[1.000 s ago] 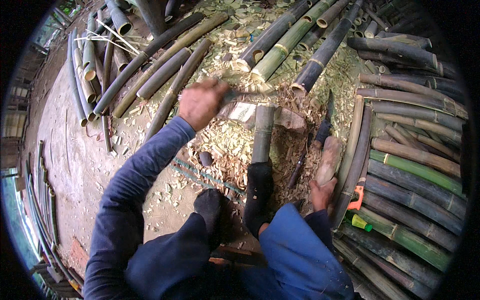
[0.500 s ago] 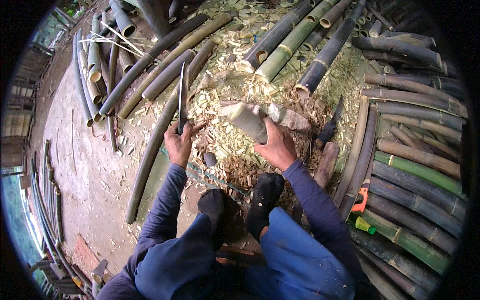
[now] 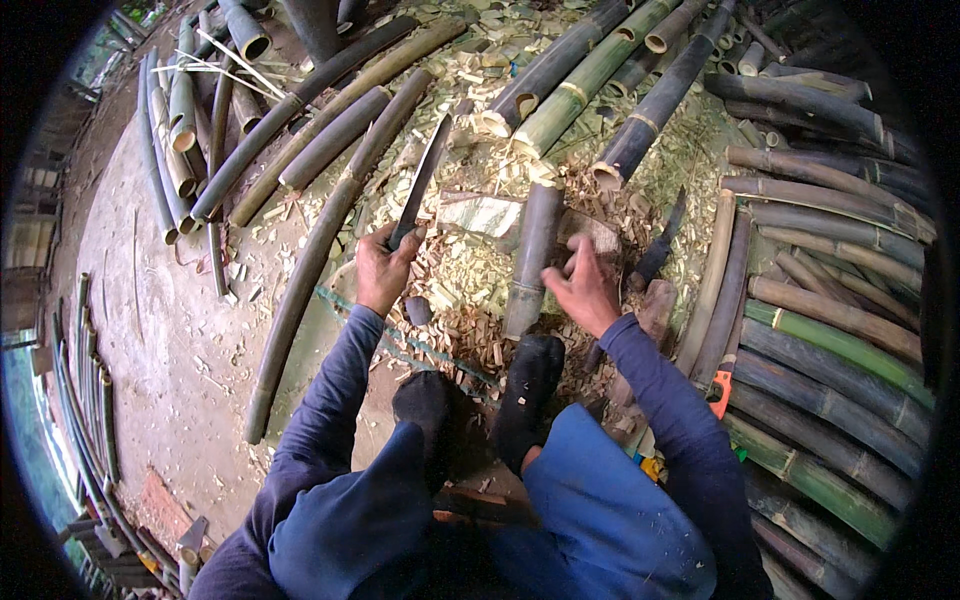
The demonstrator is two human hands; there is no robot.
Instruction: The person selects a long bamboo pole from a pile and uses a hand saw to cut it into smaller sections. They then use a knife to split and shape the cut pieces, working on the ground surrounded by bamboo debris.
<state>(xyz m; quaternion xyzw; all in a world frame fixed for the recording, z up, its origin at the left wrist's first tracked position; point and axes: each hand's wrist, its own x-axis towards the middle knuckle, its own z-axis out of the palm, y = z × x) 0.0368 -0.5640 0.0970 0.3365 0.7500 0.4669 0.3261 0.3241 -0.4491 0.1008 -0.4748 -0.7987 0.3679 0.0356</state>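
Note:
My left hand (image 3: 385,268) is closed around the handle of a long knife (image 3: 426,178), its blade pointing forward and slightly right. A dark bamboo section (image 3: 537,240) lies lengthwise across a pale wooden block (image 3: 480,216), its near end close to my right foot. Just right of that section is my right hand (image 3: 588,290), thumb and fingers apart and partly bent, with nothing in its grasp. Beneath and around them spreads a heap of pale wood chips (image 3: 460,270). A small dark round piece (image 3: 418,310) sits near my left hand.
A second dark-handled blade (image 3: 663,245) lies beyond my right hand. Long bamboo poles (image 3: 645,135) reach in from the far side, and more bamboo (image 3: 825,395) is stacked at right, beside an orange-handled tool (image 3: 720,393). A long curved pole (image 3: 300,325) lies to the left.
My right hand has let go of the bamboo section, which was tilted in its grip and now lies lengthwise on the block. The knife has swung rightward in my left hand.

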